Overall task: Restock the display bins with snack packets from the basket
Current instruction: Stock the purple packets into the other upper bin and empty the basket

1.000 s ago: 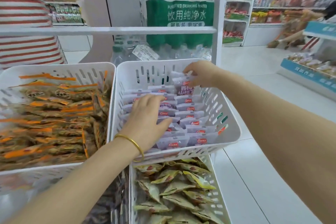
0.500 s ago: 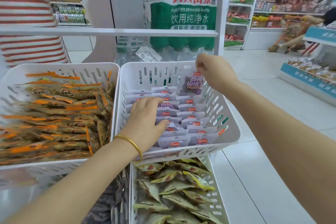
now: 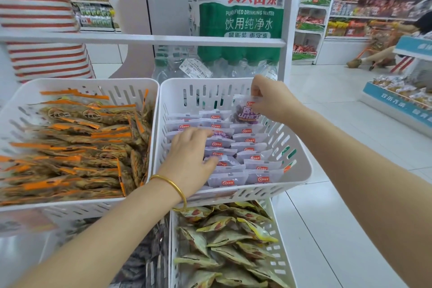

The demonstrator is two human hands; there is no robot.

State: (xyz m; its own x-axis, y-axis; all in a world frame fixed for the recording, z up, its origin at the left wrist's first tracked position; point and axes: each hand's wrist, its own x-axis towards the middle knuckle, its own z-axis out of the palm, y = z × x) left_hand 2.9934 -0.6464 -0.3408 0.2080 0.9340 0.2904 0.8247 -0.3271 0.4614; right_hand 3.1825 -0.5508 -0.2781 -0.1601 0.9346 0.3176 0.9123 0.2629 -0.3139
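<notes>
Bin point(image 3: 301, 170): packet point(image 3: 245, 113) under right grip point(image 3: 272, 98)

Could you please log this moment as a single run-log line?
left hand: rests on packets | right hand: pinches packet at back of bin | step: not yet released

Back of the middle bin point(image 3: 177, 100), centre frame, shows bare wall above the purple packets point(image 3: 247, 148); the shelf rail point(image 3: 140, 38) caps the way overhead. Left hand point(image 3: 189, 159) covers the left rows, right hand point(image 3: 273, 100) with its pinched packet point(image 3: 245, 114) fills the bin's upper-right corner. Open floor point(image 3: 350, 159) at right.
</notes>
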